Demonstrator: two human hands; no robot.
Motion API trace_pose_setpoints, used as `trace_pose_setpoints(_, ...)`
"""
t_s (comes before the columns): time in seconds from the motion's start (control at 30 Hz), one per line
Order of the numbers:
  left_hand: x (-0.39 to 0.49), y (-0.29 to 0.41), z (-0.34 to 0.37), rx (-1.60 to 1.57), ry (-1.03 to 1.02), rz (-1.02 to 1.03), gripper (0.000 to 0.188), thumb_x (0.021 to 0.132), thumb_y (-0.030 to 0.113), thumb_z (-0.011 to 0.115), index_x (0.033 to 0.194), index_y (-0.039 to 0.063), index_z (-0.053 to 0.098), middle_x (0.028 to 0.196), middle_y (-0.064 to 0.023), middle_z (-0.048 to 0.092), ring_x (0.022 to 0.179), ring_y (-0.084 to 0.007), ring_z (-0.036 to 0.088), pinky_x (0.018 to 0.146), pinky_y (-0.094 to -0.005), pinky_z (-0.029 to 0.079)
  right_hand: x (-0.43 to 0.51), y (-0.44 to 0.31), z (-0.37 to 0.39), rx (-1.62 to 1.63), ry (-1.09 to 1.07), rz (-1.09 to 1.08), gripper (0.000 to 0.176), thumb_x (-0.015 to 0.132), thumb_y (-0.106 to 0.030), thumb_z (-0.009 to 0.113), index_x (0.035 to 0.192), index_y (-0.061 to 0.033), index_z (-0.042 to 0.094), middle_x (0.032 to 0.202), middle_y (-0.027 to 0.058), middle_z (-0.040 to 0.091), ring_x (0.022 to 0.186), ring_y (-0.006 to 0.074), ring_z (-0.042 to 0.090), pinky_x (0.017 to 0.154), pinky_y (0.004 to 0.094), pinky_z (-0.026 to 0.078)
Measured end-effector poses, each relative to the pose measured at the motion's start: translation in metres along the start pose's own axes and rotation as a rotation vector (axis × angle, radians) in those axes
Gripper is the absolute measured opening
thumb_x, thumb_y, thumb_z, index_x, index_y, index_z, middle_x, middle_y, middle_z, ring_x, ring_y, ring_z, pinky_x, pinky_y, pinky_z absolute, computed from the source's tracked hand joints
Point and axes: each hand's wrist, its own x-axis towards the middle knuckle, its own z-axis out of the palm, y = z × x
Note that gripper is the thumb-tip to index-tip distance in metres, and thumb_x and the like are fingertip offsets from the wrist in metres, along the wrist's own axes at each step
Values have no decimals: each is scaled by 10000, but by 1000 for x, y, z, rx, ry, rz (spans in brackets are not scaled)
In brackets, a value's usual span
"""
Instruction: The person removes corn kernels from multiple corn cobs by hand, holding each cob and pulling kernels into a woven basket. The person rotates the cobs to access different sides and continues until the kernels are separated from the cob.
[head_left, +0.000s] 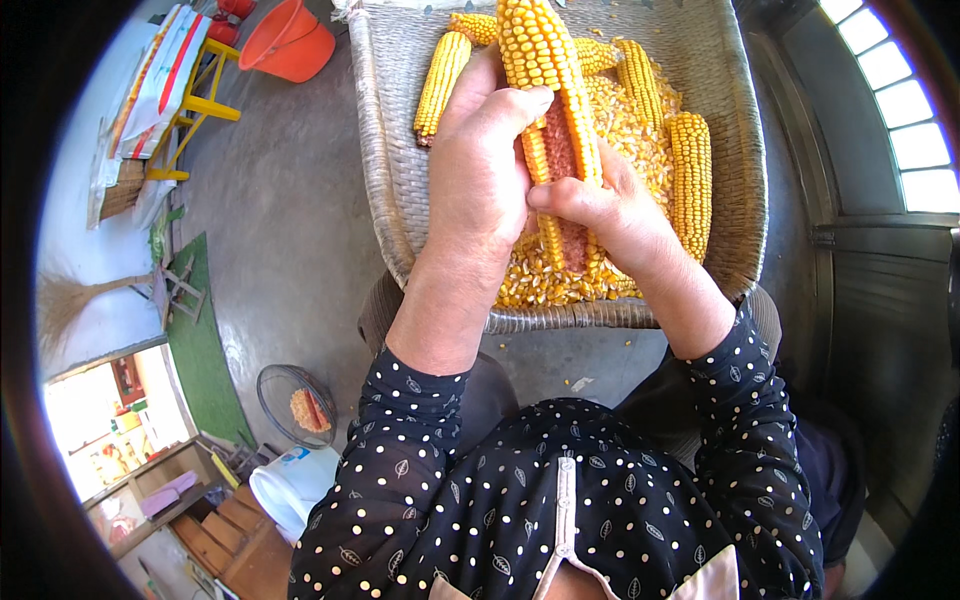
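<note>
Both my hands grip one ear of dried yellow corn (534, 45) above a woven wicker basket (379, 161). A long strip down its near side is bare, showing the reddish cob. My left hand (484, 142) wraps the ear from the left, its thumb pressed at the upper end of the bare strip. Lower down, my right hand (607, 199) holds the ear from the right, with its thumb across the strip. Loose corn kernels (536, 289) are heaped in the basket below. Whole ears lie around them, including one at left (442, 82) and one at right (691, 184).
The basket's near rim (570, 316) sits at my knees. On the floor to the left are an orange bucket (289, 45), a mesh basket (294, 405) holding something reddish, and a white bucket (292, 487). A yellow-legged stand (202, 105) is by the wall; dark panelling (885, 322) rises at right.
</note>
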Motion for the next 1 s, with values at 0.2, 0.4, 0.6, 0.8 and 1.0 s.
trace_pose_setpoints(0.2, 4, 6, -9, 3, -136, -25, 449, 821, 46, 515, 1254, -25, 417, 1154, -102, 507, 1071, -184, 498, 971, -319, 380, -2, -14, -9, 215, -207, 108, 406, 743, -198, 640, 1067, 3, 503, 776, 93, 597, 639, 158, 595, 600, 265, 481)
trace_pose_setpoints(0.4, 5, 5, -14, 61, -190, -23, 475, 814, 42, 582, 1248, -20, 399, 1119, -96, 503, 1065, -177, 494, 975, -316, 372, -8, -22, -15, 278, -266, 244, 353, 756, -198, 613, 1032, 1, 520, 762, 114, 608, 632, 199, 615, 621, 305, 508)
trace_pose_setpoints(0.6, 5, -2, -15, 232, -101, 34, 404, 788, 56, 647, 1138, 21, 449, 1007, -55, 521, 926, -124, 531, 858, -282, 447, -2, -13, -8, 30, -165, 131, 399, 713, -219, 629, 1028, 2, 523, 765, 85, 591, 685, 170, 595, 640, 278, 481)
trace_pose_setpoints(0.8, 4, 4, -12, 121, -111, 7, 384, 829, 92, 619, 1164, 15, 447, 1022, -58, 520, 962, -136, 523, 888, -282, 429, -3, -14, -12, 182, -257, 157, 380, 739, -202, 637, 1036, 4, 523, 756, 94, 596, 651, 184, 608, 608, 288, 497)
trace_pose_setpoints(1.0, 4, 6, -12, 38, -117, -39, 350, 870, 87, 570, 1185, 1, 443, 1050, -65, 519, 981, -146, 521, 903, -301, 427, -5, -16, -12, 225, -250, 215, 389, 744, -205, 643, 1046, 6, 519, 756, 96, 599, 633, 188, 609, 591, 297, 504)
